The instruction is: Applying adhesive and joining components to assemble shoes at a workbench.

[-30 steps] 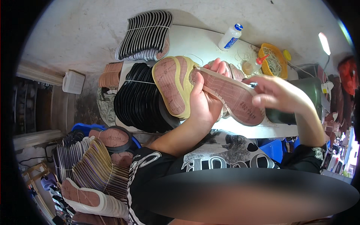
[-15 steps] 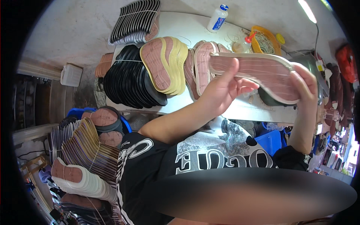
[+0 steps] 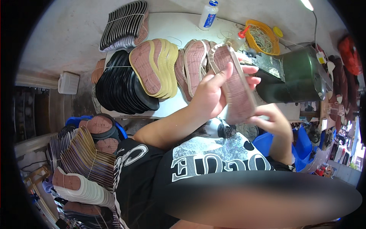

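Above the table's front edge I hold a pinkish-brown insole (image 3: 238, 86) with a pale edging strip, tilted steeply, its far end up. My left hand (image 3: 213, 89) grips its upper half, thumb across the face and fingers behind. At the lower end, my right hand (image 3: 272, 120) pinches the rim between thumb and fingers; part of its grip is blurred. Just left of the held insole, several similar pale-edged insoles (image 3: 195, 63) lie on the white table (image 3: 167, 28). Next to these stand a yellow-edged insole stack (image 3: 146, 66) and a row of black soles (image 3: 122, 84).
A dark green machine (image 3: 301, 74) stands at the table's right. Behind are a red-tipped glue bottle (image 3: 238, 40), a yellow basket (image 3: 263, 38) of thin cord and a white bottle (image 3: 208, 16). Tied sole bundles (image 3: 85, 152) pile up at my left.
The insole has swung from nearly level to steeply tilted, its right end coming down toward me. My right hand has dropped and moved left with it. The view has shifted slightly right.
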Demonstrator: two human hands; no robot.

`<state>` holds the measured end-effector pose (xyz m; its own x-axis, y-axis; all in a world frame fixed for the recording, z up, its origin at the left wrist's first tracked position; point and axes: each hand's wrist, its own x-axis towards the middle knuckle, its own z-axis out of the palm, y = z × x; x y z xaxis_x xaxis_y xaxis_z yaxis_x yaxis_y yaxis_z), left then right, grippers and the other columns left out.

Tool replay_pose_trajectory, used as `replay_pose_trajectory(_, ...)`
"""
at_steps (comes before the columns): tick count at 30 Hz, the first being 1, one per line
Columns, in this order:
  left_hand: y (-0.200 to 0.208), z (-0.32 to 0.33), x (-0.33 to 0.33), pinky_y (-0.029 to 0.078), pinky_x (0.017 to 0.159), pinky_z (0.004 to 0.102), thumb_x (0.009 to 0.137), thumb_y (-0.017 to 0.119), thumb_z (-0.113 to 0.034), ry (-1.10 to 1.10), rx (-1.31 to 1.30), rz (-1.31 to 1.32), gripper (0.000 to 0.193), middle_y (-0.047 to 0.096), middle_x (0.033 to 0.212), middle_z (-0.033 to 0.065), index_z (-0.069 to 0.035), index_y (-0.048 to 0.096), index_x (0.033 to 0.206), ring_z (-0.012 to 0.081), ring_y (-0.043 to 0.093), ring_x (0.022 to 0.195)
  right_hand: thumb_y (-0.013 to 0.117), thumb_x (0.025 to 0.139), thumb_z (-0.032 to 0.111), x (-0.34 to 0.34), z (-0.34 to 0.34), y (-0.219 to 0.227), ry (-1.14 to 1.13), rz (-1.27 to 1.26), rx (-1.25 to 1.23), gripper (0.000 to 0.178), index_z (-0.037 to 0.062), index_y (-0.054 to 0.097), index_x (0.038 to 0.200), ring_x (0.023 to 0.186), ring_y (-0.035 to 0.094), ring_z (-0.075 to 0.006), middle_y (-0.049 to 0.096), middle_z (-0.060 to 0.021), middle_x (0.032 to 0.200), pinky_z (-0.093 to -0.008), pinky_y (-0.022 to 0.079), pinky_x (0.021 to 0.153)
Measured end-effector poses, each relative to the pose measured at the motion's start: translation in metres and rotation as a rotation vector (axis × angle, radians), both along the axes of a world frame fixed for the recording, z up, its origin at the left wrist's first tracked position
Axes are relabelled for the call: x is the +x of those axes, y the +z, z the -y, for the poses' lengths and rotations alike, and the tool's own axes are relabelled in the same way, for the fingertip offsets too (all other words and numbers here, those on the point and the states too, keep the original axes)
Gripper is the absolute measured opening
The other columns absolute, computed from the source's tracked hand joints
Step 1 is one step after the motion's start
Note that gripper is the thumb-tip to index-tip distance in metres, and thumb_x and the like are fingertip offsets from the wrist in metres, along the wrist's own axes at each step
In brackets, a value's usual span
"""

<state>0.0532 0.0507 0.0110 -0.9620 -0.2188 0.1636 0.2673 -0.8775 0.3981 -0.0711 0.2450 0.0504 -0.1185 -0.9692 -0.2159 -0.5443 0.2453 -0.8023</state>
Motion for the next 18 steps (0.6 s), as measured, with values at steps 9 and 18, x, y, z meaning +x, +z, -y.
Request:
replay_pose_trajectory(9, 0.007, 0.041, -0.003, 0.056, 0.076, 0.0375, 0.097, 0.049, -0.023, -0.309, -0.447, 0.246, 0.032, 0.066, 0.09, 0.0178, 0.006, 0.057, 0.104, 0.026, 0.067, 0.085, 0.06, 0.09, 0.007, 0.018, 0.03, -0.034, -0.346, 0.621, -0.417, 0.024, -0.0051, 0.059, 0.111, 0.08, 0.066, -0.0164, 0.066, -0.0115, 0.094, -0.0285, 0.053, 0.074)
replay_pose_trajectory(18, 0.018, 0.044, -0.008, 0.055, 0.055, 0.0312, 0.096, 0.05, -0.032, -0.675, -0.57, 0.448, 0.036, 0.065, 0.078, 0.0135, 0.002, 0.05, 0.107, 0.0234, 0.067, 0.061, 0.049, 0.098, 0.035, 0.0, 0.062, -0.068, -0.226, 1.11, -0.519, 0.034, 0.0046, 0.055, 0.084, 0.059, 0.053, -0.0071, 0.054, -0.0011, 0.07, -0.0201, 0.041, 0.047)
